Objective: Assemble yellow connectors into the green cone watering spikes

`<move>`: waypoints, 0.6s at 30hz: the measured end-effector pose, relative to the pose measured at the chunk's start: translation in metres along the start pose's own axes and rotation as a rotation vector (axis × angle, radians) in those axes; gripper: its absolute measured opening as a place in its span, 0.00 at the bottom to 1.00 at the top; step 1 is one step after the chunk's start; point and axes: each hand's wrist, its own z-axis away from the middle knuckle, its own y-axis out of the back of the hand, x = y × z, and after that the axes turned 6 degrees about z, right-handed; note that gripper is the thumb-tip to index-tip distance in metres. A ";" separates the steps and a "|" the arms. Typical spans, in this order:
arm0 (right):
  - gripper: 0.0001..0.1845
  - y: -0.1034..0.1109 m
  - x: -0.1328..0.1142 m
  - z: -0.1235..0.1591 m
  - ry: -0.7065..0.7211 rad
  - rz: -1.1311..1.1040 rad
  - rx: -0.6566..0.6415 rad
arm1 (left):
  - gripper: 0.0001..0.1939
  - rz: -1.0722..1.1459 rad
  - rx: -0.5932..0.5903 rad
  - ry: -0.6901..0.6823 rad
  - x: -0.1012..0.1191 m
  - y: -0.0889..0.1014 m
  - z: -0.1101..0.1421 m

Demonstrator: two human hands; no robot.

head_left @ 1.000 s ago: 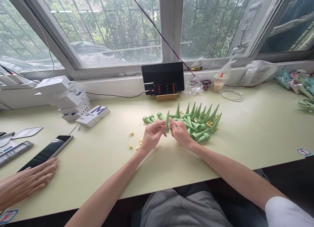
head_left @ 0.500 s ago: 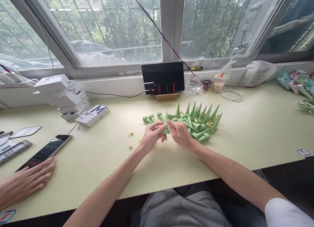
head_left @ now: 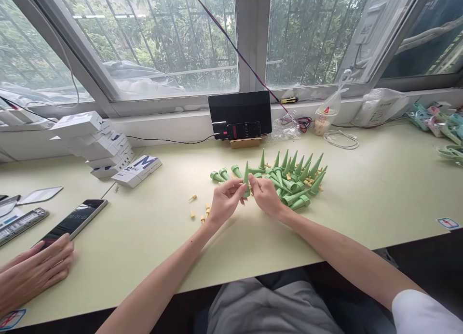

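My left hand point(head_left: 224, 203) pinches a green cone-shaped spike point(head_left: 246, 174) near its wide capped end, its point upward. Close against the spike's right side is my right hand point(head_left: 266, 196), its fingers curled and thumb raised; whatever it grips, if anything, is hidden. Behind and to the right lies a pile of similar green spikes point(head_left: 293, 184), some standing on their caps and others lying down. Small yellow plugs point(head_left: 193, 215) are scattered left of my left hand, and more yellow pieces point(head_left: 309, 182) show among the pile.
At the left, another person's hand point(head_left: 39, 271) rests by a phone point(head_left: 77, 218). White boxes point(head_left: 108, 146) are stacked behind it. A black tablet point(head_left: 239, 107) with a phone point(head_left: 244, 131) before it stands at the window, near a bagged cup point(head_left: 323, 120) and a coiled white cable point(head_left: 341, 140).
My left hand has turned slightly around the spike, covering more of its cap. More yellow plugs show beside my left wrist. The other person's hand has slid a little toward the lower left.
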 end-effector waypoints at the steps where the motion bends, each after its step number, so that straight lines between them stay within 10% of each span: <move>1: 0.35 0.000 0.000 0.000 0.013 0.027 0.000 | 0.15 -0.008 0.003 0.046 0.001 0.001 0.000; 7: 0.32 -0.001 0.002 0.002 0.080 0.089 -0.017 | 0.17 0.155 -0.040 0.247 -0.002 0.005 -0.002; 18: 0.36 -0.001 0.002 -0.001 -0.040 -0.042 -0.023 | 0.17 -0.010 0.003 0.050 0.002 -0.001 0.000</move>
